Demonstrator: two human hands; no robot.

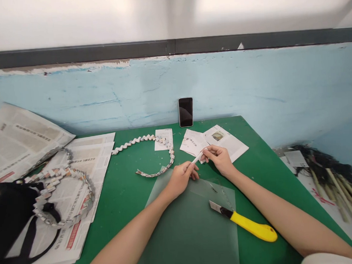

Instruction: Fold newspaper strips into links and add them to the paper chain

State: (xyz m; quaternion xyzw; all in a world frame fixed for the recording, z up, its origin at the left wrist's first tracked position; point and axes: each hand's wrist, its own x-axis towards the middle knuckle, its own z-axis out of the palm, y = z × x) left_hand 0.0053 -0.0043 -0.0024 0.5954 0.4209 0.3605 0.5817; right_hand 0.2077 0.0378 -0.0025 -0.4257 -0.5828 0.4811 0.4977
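A narrow folded strip of white paper (198, 157) was held above the green table (129, 195), slanting between two bare hands; the left hand (183, 177) had its thumb and fingers closed on the lower end, and the right hand (217, 158) pinched the upper end between thumb and fingertips; just beyond lay loose printed papers (229, 142); nearer the person, a yellow-handled cutter (251, 226) lay partly on a clear sheet (183, 232), its blade pointing up and left; a curved zigzag chain of folded paper (172, 158) lay beyond the left hand; farther left were newspapers (98, 169), another folded-paper chain (90, 190) and a black bag (7, 216); a phone (186, 112) leaned upright against the blue wall (149, 89).
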